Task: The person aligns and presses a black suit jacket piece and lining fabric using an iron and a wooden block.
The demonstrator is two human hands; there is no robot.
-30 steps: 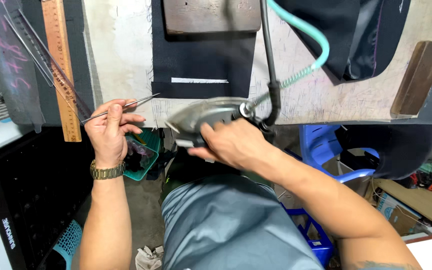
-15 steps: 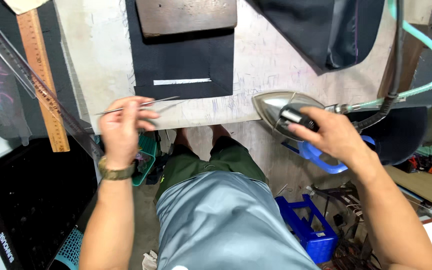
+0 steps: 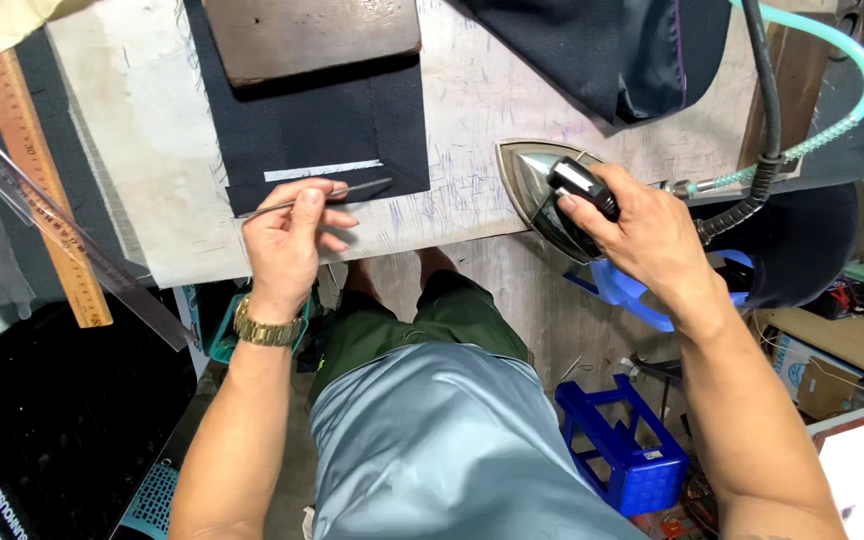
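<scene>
Both closed: left hand point(image 3: 287, 240) tweezers point(image 3: 314, 197), right hand point(image 3: 647, 235) iron point(image 3: 542, 195)

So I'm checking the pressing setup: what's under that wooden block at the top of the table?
The wooden block lies on a dark fabric piece, whose lower part, with a pale strip, shows. The fabric's covered upper part cannot be seen.

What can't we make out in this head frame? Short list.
- Steam iron: the right hand covers its handle and rear; the soleplate faces away from the camera.
- Thin metal tool: its middle is hidden inside the left hand; too thin to tell its kind.
- Dark fabric panel: its upper part lies under a wooden block, itself cut off by the top edge.
- Teal hose: leaves the frame at the top.
</scene>
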